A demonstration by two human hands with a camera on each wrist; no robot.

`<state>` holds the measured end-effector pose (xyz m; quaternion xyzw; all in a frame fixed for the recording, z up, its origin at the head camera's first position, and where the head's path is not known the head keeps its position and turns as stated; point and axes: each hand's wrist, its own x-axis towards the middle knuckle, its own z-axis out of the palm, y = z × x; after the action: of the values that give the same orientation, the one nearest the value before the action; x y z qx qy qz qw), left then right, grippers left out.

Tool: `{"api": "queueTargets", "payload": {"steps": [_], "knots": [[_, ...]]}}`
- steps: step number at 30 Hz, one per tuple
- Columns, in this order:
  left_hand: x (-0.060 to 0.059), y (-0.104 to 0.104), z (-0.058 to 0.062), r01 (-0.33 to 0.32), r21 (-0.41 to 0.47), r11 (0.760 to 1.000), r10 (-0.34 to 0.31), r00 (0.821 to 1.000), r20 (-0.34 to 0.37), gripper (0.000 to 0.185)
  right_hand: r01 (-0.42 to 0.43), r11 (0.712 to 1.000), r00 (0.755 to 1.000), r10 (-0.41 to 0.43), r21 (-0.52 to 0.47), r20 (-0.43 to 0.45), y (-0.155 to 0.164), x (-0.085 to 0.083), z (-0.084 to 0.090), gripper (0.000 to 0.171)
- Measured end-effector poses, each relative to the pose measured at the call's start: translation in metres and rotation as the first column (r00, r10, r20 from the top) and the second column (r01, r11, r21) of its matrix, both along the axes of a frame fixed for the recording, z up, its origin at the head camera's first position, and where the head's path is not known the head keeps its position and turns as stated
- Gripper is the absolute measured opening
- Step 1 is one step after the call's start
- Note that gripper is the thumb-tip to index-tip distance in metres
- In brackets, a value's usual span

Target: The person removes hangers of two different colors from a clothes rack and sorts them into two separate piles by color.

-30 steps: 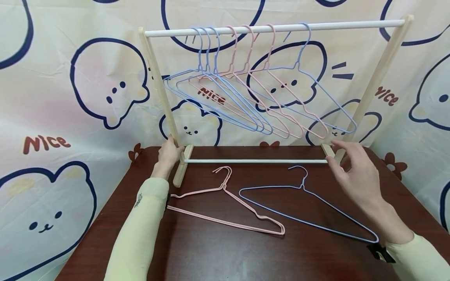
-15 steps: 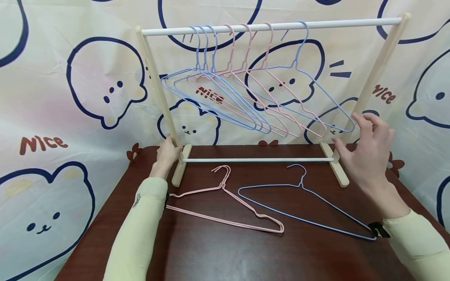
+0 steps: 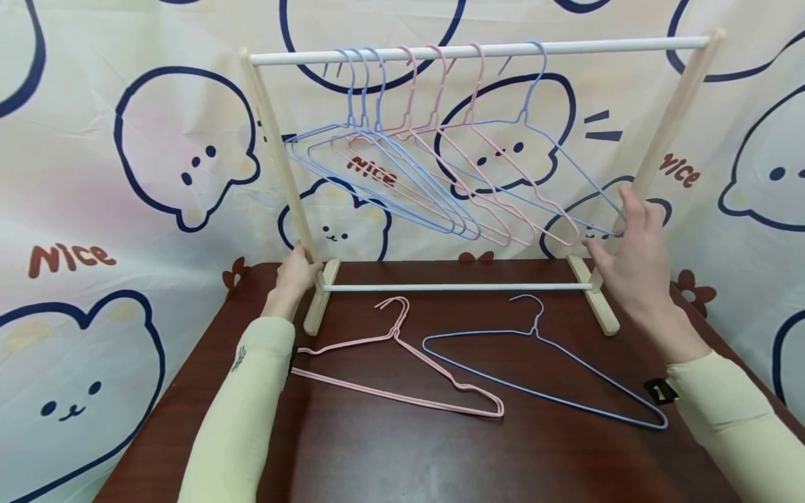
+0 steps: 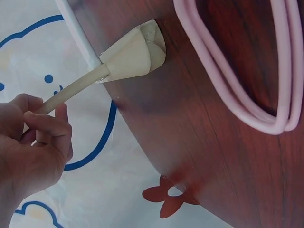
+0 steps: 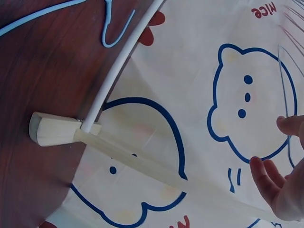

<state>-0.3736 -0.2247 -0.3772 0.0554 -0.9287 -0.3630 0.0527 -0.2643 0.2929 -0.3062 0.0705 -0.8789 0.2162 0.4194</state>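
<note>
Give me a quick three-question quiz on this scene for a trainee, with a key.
1. Which hand grips a post?
2. How many blue hangers hang on the top rod? A: two. B: four. C: six.
3. True or false: every pink hanger hangs on the top rod.

Key:
1. The left hand.
2. B.
3. False: pink hangers also lie on the table.

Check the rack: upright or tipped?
The rack is upright: its feet rest on the table, its top rail stands high, and the left hand holds one post.
</note>
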Motion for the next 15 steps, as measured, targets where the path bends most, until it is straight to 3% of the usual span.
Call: {"api": "queueTargets", "payload": {"steps": [3,7,15], "knots": [[-0.0015,-0.0009,-0.0003,0.007,0.008,1.000,-0.007,1.000,0.004,0.056,-0.002,1.000,1.000,0.002,-0.028,0.020,-0.0017,-0.0038,0.0017,0.086],[-0.0043,-0.0011,-0.0010,0.012,0.016,1.000,-0.012,1.000,0.004,0.058,-0.024,0.999,1.000,0.024,-0.043,-0.015,-0.0033,-0.0061,0.0031,0.081],[-0.0035,-0.0047,-0.0015,0.008,0.021,1.000,-0.008,1.000,0.011,0.060,-0.033,0.998,0.990,0.040,0.057,-0.132,-0.0062,-0.0070,0.0001,0.067]]}}
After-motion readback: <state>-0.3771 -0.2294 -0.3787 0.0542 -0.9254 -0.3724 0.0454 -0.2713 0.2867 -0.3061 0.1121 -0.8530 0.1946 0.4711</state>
